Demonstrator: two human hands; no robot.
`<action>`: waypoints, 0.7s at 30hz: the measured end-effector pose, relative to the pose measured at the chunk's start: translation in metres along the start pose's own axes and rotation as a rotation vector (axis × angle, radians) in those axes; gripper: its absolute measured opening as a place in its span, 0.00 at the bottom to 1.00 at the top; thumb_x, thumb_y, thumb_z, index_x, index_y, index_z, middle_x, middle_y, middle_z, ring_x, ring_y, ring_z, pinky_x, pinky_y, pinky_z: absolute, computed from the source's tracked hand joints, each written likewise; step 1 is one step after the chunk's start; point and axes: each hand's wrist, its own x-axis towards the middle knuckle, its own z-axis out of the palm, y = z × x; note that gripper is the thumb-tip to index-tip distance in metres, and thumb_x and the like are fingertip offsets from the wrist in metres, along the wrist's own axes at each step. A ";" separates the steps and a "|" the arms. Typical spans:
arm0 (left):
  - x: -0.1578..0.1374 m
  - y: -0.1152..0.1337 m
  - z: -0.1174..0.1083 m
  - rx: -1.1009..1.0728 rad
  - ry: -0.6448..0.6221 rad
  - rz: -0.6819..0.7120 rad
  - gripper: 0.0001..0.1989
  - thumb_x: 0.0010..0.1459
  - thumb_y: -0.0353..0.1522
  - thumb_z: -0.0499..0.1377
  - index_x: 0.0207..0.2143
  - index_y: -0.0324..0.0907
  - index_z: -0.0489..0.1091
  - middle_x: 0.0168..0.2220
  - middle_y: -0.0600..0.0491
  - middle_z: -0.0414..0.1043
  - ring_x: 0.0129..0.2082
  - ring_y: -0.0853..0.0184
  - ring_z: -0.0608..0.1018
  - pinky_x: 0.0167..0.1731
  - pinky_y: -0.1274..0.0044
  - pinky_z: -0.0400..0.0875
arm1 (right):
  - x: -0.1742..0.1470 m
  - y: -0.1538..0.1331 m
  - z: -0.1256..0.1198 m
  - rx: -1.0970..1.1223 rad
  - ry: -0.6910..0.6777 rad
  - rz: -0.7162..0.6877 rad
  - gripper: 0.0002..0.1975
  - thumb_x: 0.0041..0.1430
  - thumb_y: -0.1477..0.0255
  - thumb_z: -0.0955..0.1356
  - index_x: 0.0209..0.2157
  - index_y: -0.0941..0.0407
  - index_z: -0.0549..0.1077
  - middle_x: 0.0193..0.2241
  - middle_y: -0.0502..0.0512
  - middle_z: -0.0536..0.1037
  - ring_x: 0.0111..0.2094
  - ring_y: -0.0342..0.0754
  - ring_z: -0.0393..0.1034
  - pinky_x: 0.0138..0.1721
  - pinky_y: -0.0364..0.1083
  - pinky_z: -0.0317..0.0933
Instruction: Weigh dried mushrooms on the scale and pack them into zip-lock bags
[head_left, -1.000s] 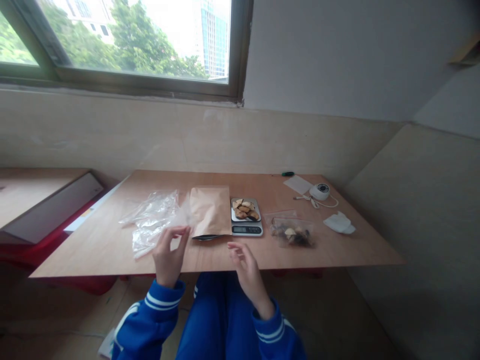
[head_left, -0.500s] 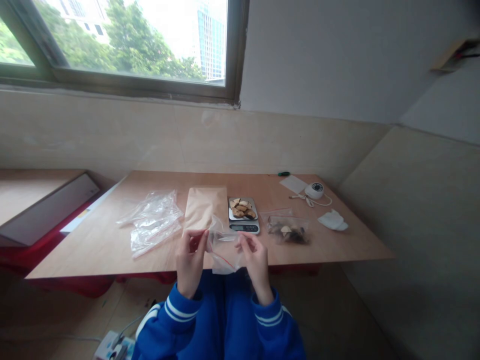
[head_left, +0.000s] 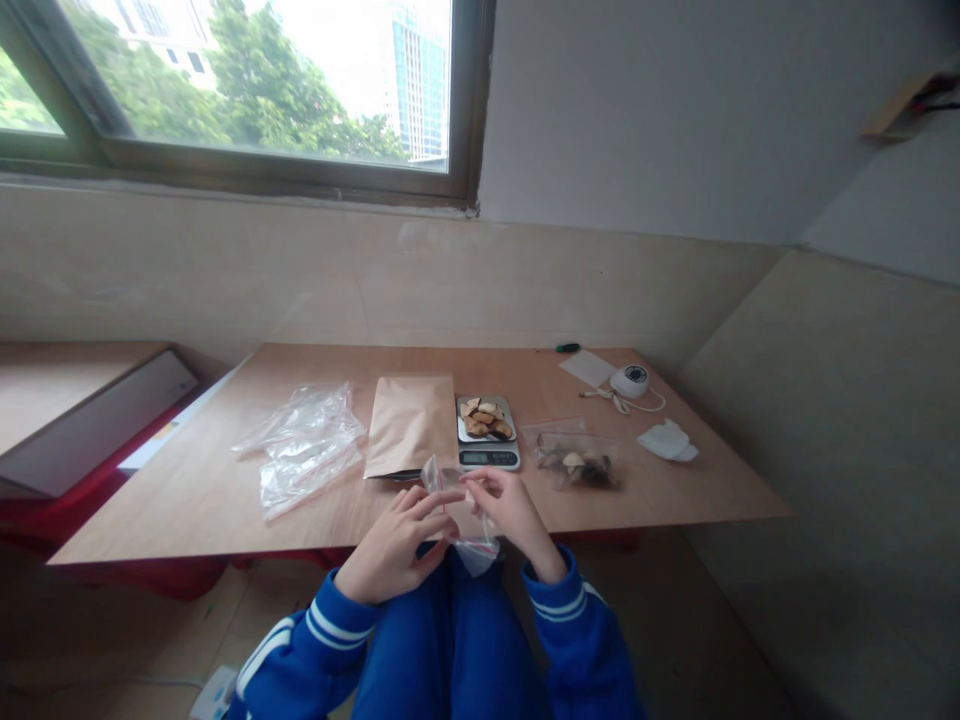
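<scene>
A small clear zip bag (head_left: 472,545) with a red seal line hangs at the table's front edge, over my lap. My right hand (head_left: 508,505) pinches it near its top rim. Beside it, my left hand (head_left: 405,542) has its fingers stretched out and apart against the bag, its index finger reaching to the right fingertips. Just beyond, a kitchen scale (head_left: 489,459) bears dried mushroom slices (head_left: 484,417). A brown kraft paper pouch (head_left: 412,425) lies left of the scale, its mouth facing me.
Several clear plastic bags (head_left: 307,450) lie on the left of the wooden table (head_left: 660,495). At right are a bag of dried mushrooms (head_left: 577,464), a crumpled white tissue (head_left: 667,440), a white camera (head_left: 628,381) with its cable, a paper sheet (head_left: 586,369) and a green-handled screwdriver (head_left: 568,348).
My left hand has let go of the bag's left edge and turned across it toward my right hand. The bag has shifted slightly right and down, and tilted.
</scene>
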 end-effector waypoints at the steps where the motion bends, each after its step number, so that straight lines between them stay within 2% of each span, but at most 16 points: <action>1: 0.000 -0.002 0.000 -0.001 -0.015 -0.002 0.10 0.57 0.27 0.51 0.35 0.46 0.71 0.49 0.51 0.70 0.40 0.63 0.72 0.41 0.69 0.68 | 0.003 0.001 -0.004 -0.007 -0.043 -0.005 0.16 0.55 0.60 0.66 0.35 0.59 0.75 0.18 0.48 0.72 0.21 0.44 0.68 0.25 0.42 0.62; 3: 0.001 -0.008 0.001 -0.007 -0.017 -0.022 0.10 0.58 0.28 0.50 0.35 0.45 0.70 0.42 0.50 0.73 0.38 0.64 0.72 0.39 0.71 0.68 | 0.015 0.006 -0.016 -0.049 -0.079 -0.044 0.18 0.58 0.58 0.63 0.37 0.58 0.74 0.22 0.51 0.74 0.24 0.45 0.69 0.28 0.44 0.63; 4: 0.001 -0.010 0.001 -0.011 -0.007 -0.037 0.10 0.59 0.28 0.50 0.36 0.45 0.70 0.40 0.50 0.73 0.38 0.64 0.72 0.39 0.72 0.68 | 0.022 0.011 -0.023 -0.101 -0.039 -0.082 0.18 0.60 0.59 0.61 0.37 0.58 0.74 0.25 0.52 0.75 0.27 0.46 0.70 0.30 0.45 0.64; 7: 0.002 -0.016 -0.002 -0.040 0.046 -0.071 0.10 0.60 0.29 0.49 0.38 0.44 0.70 0.38 0.49 0.71 0.38 0.65 0.72 0.38 0.73 0.68 | 0.050 0.030 -0.047 -0.424 0.268 -0.209 0.16 0.61 0.63 0.60 0.40 0.58 0.73 0.36 0.59 0.74 0.39 0.51 0.68 0.42 0.50 0.62; 9: 0.003 -0.018 -0.004 -0.083 0.068 -0.079 0.11 0.60 0.30 0.49 0.40 0.44 0.70 0.38 0.49 0.69 0.38 0.66 0.72 0.39 0.74 0.69 | 0.067 0.045 -0.059 -0.686 0.369 -0.228 0.13 0.58 0.68 0.63 0.41 0.59 0.72 0.40 0.63 0.72 0.43 0.55 0.65 0.47 0.54 0.58; 11: 0.004 -0.018 -0.007 -0.134 0.077 -0.091 0.11 0.60 0.31 0.50 0.42 0.45 0.70 0.40 0.49 0.68 0.40 0.66 0.72 0.40 0.74 0.70 | 0.078 0.057 -0.065 -0.875 0.348 -0.211 0.12 0.56 0.72 0.64 0.42 0.60 0.71 0.41 0.64 0.70 0.44 0.57 0.62 0.47 0.55 0.57; 13: 0.004 -0.017 -0.010 -0.180 0.083 -0.108 0.12 0.59 0.33 0.52 0.44 0.45 0.70 0.41 0.48 0.67 0.41 0.64 0.72 0.42 0.73 0.70 | 0.084 0.065 -0.065 -0.973 0.312 -0.198 0.10 0.56 0.74 0.64 0.40 0.58 0.72 0.41 0.63 0.70 0.44 0.57 0.62 0.46 0.54 0.58; 18: 0.003 -0.015 -0.011 -0.239 0.106 -0.132 0.11 0.59 0.34 0.52 0.42 0.44 0.70 0.41 0.48 0.65 0.42 0.63 0.72 0.43 0.73 0.70 | 0.083 0.065 -0.065 -0.956 0.348 -0.198 0.07 0.56 0.75 0.63 0.33 0.57 0.73 0.37 0.61 0.72 0.42 0.56 0.63 0.45 0.53 0.58; 21: 0.005 -0.017 -0.009 -0.235 0.123 -0.132 0.10 0.59 0.34 0.53 0.41 0.44 0.70 0.41 0.48 0.65 0.41 0.64 0.72 0.42 0.73 0.70 | 0.075 0.049 -0.062 -0.711 0.420 -0.208 0.07 0.57 0.72 0.63 0.32 0.57 0.72 0.34 0.60 0.74 0.40 0.54 0.66 0.44 0.53 0.59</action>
